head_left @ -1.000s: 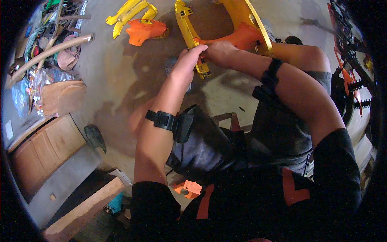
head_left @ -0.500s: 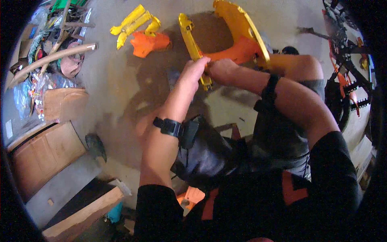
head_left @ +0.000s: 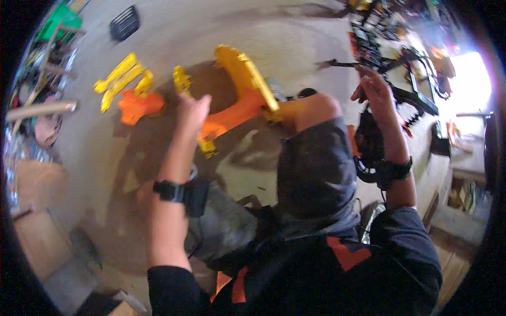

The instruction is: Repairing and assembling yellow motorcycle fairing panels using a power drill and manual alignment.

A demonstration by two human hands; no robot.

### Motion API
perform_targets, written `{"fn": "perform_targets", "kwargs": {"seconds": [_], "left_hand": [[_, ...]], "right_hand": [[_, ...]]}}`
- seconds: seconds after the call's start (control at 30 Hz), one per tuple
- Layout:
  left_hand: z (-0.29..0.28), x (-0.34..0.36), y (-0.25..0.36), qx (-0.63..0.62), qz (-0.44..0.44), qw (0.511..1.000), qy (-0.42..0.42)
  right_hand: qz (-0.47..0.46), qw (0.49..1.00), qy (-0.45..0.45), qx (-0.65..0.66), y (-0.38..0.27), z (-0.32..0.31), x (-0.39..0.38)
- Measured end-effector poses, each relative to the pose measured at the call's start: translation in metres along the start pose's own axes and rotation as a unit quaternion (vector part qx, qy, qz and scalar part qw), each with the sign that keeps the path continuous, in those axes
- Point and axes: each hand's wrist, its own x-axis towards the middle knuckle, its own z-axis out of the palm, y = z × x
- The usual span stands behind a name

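A U-shaped yellow and orange plastic fairing panel [head_left: 240,113] stands in front of me, beside my bent knee. My left hand [head_left: 194,109] is closed round its narrow left arm, with the thumb sticking out to the right. The grip itself is partly blurred. Raised well to the right, away from the panel, is my right hand [head_left: 377,89]. Its fingers are loosely bent and apart, and I see nothing in them. Behind that hand lie dark motorcycle parts [head_left: 414,95]. I cannot tell whether it touches them.
Yellow plastic pieces [head_left: 124,79] and an orange piece [head_left: 139,106] lie on the floor to the left. A black crate [head_left: 125,23] sits farther off. Along the left edge are a cardboard tube [head_left: 42,110], clutter and boxes [head_left: 39,184]. A wooden shelf unit [head_left: 464,200] stands at the right.
My right hand has come off the panel and swung up to the right. My left hand keeps its hold. The view has turned right, showing more of the motorcycle parts.
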Motion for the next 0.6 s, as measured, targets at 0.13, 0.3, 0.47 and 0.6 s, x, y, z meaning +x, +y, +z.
{"fn": "perform_targets", "kwargs": {"seconds": [0.13,0.3,0.47,0.6], "left_hand": [[-0.009,0.002,-0.016,-0.046,0.080,0.995,0.021],[0.008,-0.016,-0.011,-0.011,0.043,0.999,0.004],[0.004,-0.022,-0.025,0.212,0.045,0.976,0.020],[0.011,-0.029,-0.012,0.227,0.039,0.973,0.012]], "right_hand": [[0.257,0.961,-0.028,-0.096,0.092,-0.025,-0.062],[0.126,0.856,-0.360,-0.349,0.355,-0.009,-0.196],[0.312,0.834,-0.298,-0.345,0.418,0.050,-0.281],[0.300,0.878,-0.256,-0.270,0.426,0.060,-0.275]]}}
